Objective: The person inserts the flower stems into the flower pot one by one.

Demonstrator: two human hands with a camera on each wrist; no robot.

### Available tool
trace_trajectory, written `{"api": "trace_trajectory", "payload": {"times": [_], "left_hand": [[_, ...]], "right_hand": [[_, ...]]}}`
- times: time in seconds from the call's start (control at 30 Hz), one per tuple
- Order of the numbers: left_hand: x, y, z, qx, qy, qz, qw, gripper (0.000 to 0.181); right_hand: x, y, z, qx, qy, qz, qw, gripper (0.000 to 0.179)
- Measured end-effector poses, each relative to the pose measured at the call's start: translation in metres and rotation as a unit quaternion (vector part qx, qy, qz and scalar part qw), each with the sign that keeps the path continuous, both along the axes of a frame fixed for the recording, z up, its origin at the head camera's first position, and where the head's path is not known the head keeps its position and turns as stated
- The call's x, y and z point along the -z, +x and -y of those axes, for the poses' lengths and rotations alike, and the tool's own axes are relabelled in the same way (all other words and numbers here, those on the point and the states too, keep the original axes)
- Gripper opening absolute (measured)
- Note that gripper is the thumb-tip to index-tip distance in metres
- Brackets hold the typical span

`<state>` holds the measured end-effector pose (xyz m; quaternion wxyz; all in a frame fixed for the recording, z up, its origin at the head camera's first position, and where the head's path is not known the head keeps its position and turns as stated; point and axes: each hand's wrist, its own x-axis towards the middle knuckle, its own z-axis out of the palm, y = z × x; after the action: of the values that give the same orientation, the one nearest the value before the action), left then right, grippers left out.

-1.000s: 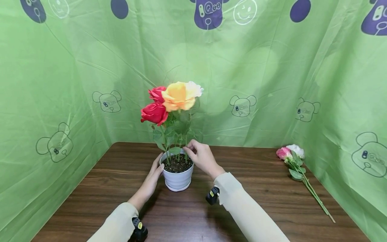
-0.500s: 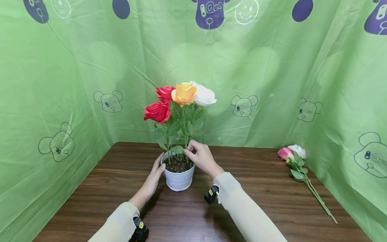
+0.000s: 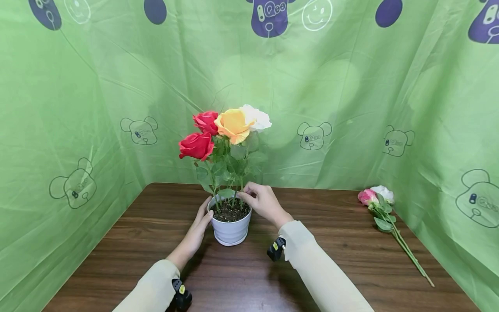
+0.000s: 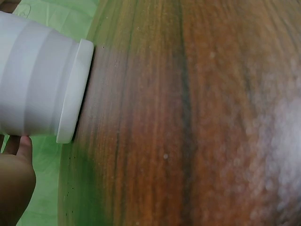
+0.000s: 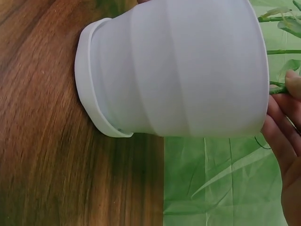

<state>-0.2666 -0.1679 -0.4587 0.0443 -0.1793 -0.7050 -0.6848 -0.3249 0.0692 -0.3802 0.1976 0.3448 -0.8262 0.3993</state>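
Observation:
A white flower pot [image 3: 231, 232] full of dark soil [image 3: 231, 211] stands upright on its saucer. My left hand [image 3: 199, 221] holds the pot's left side, thumb at the front and fingers round behind. My right hand [image 3: 263, 200] pinches a green rose stem [image 5: 277, 88] low down, just above the pot's right rim; its lower fingers lie against the pot in the right wrist view. Rising from the soil are two red roses [image 3: 196, 146], an orange-yellow rose [image 3: 235, 125] and a white rose [image 3: 258, 119] partly behind it. Which bloom tops the pinched stem I cannot tell.
A pink rose [image 3: 367, 197] and a white rose [image 3: 383, 193] with long stems lie at the right of the brown wooden table [image 3: 331, 277]. Green printed cloth [image 3: 280, 86] hangs round the back and sides.
The blooms swung right, then back left. The orange-yellow rose faces more to the front now, while the white one sits further behind it. Both hands kept nearly the same places.

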Motion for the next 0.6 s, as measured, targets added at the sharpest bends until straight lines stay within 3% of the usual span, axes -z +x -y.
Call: {"api": "trace_trajectory", "payload": {"times": [0.33, 0.6], "left_hand": [[0.0001, 0.0003, 0.0001, 0.002, -0.001, 0.006, 1.0, 0.057], [0.0031, -0.0015, 0.0014, 0.002, 0.003, -0.002, 1.0, 0.057]], "right_hand": [[0.0011, -0.0022, 0.0037, 0.007, 0.037, -0.035, 0.9987, 0.01], [0.006, -0.0023, 0.0056, 0.016, 0.022, -0.016, 0.9995, 0.019]]}}
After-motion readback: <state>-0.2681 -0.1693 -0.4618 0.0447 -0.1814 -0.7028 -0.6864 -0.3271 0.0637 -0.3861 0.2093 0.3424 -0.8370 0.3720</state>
